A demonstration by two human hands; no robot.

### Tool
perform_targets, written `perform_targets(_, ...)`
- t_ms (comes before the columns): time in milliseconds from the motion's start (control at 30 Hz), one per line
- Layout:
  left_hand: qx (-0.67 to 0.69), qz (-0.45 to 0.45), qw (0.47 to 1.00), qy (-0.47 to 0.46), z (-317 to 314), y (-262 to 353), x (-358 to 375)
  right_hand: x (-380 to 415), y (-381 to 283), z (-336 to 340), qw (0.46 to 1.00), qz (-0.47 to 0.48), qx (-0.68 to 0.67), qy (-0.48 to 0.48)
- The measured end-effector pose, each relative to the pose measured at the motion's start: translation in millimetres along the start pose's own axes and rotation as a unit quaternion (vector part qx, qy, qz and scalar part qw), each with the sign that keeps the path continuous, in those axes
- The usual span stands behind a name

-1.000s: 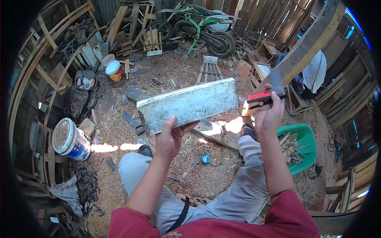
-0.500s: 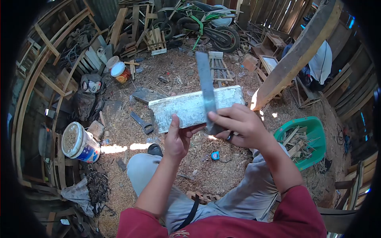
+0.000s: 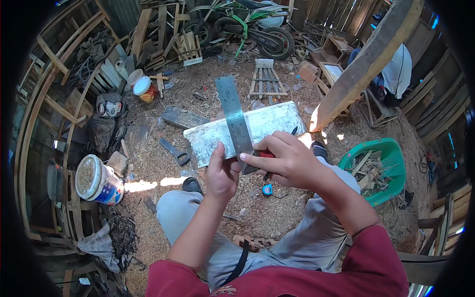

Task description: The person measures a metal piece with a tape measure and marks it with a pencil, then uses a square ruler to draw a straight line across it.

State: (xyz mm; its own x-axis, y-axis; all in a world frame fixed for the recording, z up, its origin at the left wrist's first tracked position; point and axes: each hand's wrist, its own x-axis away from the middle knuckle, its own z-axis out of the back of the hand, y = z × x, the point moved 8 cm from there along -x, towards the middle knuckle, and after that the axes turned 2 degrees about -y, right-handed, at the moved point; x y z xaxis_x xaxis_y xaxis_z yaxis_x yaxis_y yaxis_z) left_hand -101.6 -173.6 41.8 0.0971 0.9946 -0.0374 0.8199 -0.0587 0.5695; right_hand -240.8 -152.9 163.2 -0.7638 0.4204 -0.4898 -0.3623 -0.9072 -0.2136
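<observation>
A worn whitish board is held out in front of my knees. My left hand grips its near edge, thumb on top and fingers underneath. Across the board lies a flat metal square, its blade pointing away from me. My right hand is closed on the square's near end, index finger stretched over it. A dark pen-like stick pokes out from between the right fingers. Something red shows under that hand, partly hidden.
On the shavings-covered floor lie a blue tape measure, a handsaw and a dark wood block. A green tub of scraps stands right, a paint bucket left. A slanted post rises at right.
The metal square has moved left along the board and now rests across it. My right hand has shifted left with it, and the pen-like stick has come into view.
</observation>
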Motion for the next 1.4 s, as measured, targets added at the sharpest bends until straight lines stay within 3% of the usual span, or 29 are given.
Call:
perform_targets(367, 0.02, 0.004, 0.999, 0.049, 1.9, -6.1, -2.7, 1.2, 2.6, -1.3, 1.0, -0.012, -0.015, -0.001)
perform_targets(467, 0.033, 0.015, 0.999, 0.008, -7.8, -4.8, -1.6, 3.7, 7.0, -4.4, 1.0, -0.009, -0.01, -0.021)
perform_targets(567, 0.021, -0.022, 0.998, 0.058, -14.3, -1.9, -2.0, 5.4, 10.5, -3.7, 0.999, -0.012, -0.018, -0.031)
perform_targets(700, 0.03, 0.01, 0.998, 0.06, -1.5, -10.0, -4.2, 5.5, 17.3, -0.1, 0.996, -0.048, -0.077, -0.016)
perform_targets(900, 0.009, 0.031, 0.998, 0.056, -0.8, -11.7, -2.8, 5.0, 17.8, -0.2, 0.997, -0.063, -0.032, -0.019)
perform_targets(1400, -0.055, 0.018, 0.993, 0.101, -5.7, -7.0, -2.7, 3.9, 6.6, 1.3, 0.999, -0.023, -0.023, 0.01)
